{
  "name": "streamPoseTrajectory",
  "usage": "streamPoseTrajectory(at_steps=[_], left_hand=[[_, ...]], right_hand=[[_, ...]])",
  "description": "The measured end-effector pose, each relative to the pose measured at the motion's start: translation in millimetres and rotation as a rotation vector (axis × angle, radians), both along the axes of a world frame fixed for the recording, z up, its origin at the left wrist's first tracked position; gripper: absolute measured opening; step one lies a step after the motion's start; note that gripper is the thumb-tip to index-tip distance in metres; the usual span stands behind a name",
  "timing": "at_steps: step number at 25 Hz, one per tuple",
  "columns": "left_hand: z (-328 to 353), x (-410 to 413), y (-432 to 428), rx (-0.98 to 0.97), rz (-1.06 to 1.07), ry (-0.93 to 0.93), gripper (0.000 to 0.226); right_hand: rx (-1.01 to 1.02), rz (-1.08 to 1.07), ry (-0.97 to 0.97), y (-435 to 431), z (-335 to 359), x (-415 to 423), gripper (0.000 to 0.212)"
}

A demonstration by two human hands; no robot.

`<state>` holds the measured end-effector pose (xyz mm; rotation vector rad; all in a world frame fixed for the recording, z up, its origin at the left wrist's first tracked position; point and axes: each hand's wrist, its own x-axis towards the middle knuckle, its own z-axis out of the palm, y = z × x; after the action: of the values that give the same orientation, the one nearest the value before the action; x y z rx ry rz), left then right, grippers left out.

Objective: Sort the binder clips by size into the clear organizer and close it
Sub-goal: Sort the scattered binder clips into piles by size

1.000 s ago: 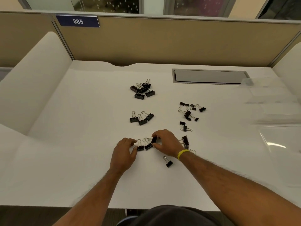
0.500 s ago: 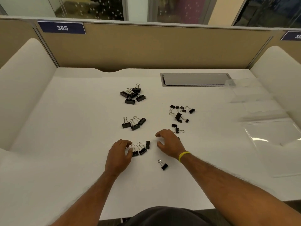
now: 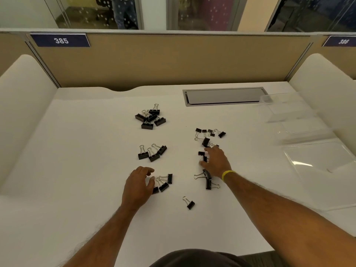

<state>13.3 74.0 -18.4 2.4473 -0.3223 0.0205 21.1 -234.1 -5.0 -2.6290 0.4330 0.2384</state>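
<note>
My right hand (image 3: 215, 162) lies open, fingers spread over two small binder clips (image 3: 201, 154) mid-worktop (image 3: 77, 170); my left hand (image 3: 138, 182), loosely curled and empty, rests beside three medium clips (image 3: 165, 183). A careless sweep could mix the size piles. The clear organizer (image 3: 300, 124) sits open far right, long axis running away from me.

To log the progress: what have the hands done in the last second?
The right hand left the near clips and moved right and farther out, to the small clips. The left hand stayed beside the near clips. The other piles and the organizer did not move.
</note>
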Motion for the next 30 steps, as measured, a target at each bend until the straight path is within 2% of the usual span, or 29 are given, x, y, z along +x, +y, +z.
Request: streamPoseTrajectory(at_steps=[3, 7, 10, 13, 16, 18, 21, 25, 30], left_hand=[[0, 2, -2, -0.001, 0.001, 0.003, 0.022], [0, 5, -4, 0.011, 0.001, 0.010, 0.022], [0, 6, -5, 0.015, -0.002, 0.018, 0.022], [1, 5, -5, 0.015, 0.005, 0.037, 0.023], [1, 6, -1, 0.028, 0.015, 0.040, 0.023], [0, 9, 3, 0.034, 0.029, 0.042, 0.023], [0, 11, 7, 0.039, 0.038, 0.030, 0.023], [-1, 17, 8, 0.017, 0.060, 0.042, 0.026], [-3, 30, 13, 0.034, 0.076, 0.082, 0.034]], right_hand=[[-0.008, 0.005, -0.033, -2, -4, 5, 0.051], [-0.005, -0.067, -0.202, -9, -2, 11, 0.033], [-0.002, -0.094, -0.266, -17, 3, 23, 0.038], [0.004, -0.038, -0.152, -21, 7, 39, 0.053], [-0.038, -0.014, -0.110, -21, 3, 48, 0.054], [-0.042, -0.022, -0.171, -22, 2, 50, 0.047], [0.063, -0.041, -0.324, -16, 4, 52, 0.041], [0.156, 0.091, -0.390, 18, 9, 61, 0.034], [0.135, 0.286, -0.336, 90, 18, 75, 0.035]])
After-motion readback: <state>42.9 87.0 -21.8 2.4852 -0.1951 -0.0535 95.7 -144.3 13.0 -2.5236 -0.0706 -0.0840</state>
